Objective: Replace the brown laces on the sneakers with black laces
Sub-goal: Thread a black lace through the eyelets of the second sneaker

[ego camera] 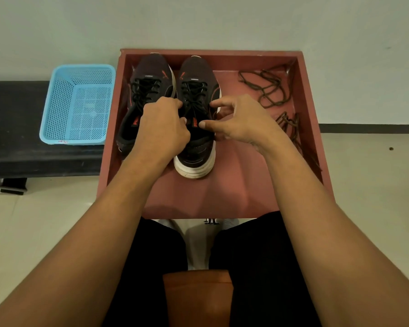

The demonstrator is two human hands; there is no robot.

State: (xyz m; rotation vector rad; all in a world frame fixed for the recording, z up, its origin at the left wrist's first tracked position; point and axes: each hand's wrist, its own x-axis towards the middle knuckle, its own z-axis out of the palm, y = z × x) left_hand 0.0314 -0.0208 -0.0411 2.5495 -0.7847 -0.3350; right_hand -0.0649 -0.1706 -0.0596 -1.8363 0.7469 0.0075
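Observation:
Two dark sneakers stand side by side in a reddish tray (210,197), toes away from me. Both the left sneaker (149,72) and the right sneaker (196,69) carry black laces (195,93). My left hand (162,126) sits over the gap between the shoes, its fingers curled and pinching the black lace near the right sneaker's tongue. My right hand (241,121) hovers at that shoe's right side, with thumb and bent forefinger apart and nothing plainly between them. Two brown laces lie loose in the tray's right part, one tangled (267,88), one bunched (291,123).
A light-blue perforated basket (78,105) rests on a black bench (14,128) left of the tray. A pale wall rises behind. My legs in black trousers and a brown seat edge (197,298) fill the bottom of the view.

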